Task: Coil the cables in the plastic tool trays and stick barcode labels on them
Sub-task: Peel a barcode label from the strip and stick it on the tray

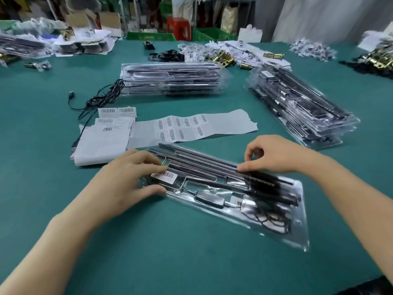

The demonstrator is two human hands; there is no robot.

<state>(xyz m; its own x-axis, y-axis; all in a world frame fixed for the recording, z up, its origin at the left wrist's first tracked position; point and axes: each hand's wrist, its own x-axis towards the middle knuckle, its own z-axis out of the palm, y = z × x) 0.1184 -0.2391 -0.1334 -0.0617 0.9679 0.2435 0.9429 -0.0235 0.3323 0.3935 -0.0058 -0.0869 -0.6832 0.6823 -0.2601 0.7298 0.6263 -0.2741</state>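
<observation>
1. Left hand (125, 177) is down on the near-left end of the clear tray (297, 237), fingers (153, 163) stretched out almost flat and gripping nothing.
2. The barcode label (168, 175) sits on the tray right there, just under those fingertips, between them and the thumb, which rests on the tray's near edge. Its left end runs in under the hand, so how much is pressed down I cannot tell.
3. Over to the right hand (274, 154): forefinger out straight, its tip touching the dark rods (202, 160) that lie along the tray's far side. The other fingers are curled back above and hold nothing.
4. The coiled cable (268, 218) lies in the tray's right end, nearer the person than the right forefinger and clear of both hands.
5. The tray lies flat on the green worktop (170, 262), slanting away to the left between the two hands.
6. Just beyond the left fingers, a label sheet (191, 126) lies unrolled, with a pile of white papers (102, 143) at its left end.
7. Farther off, a loose black cable (100, 96) trails from a stack of trays (170, 79).
8. Beyond the right fingers, a second stack (297, 107) lies at an angle.
</observation>
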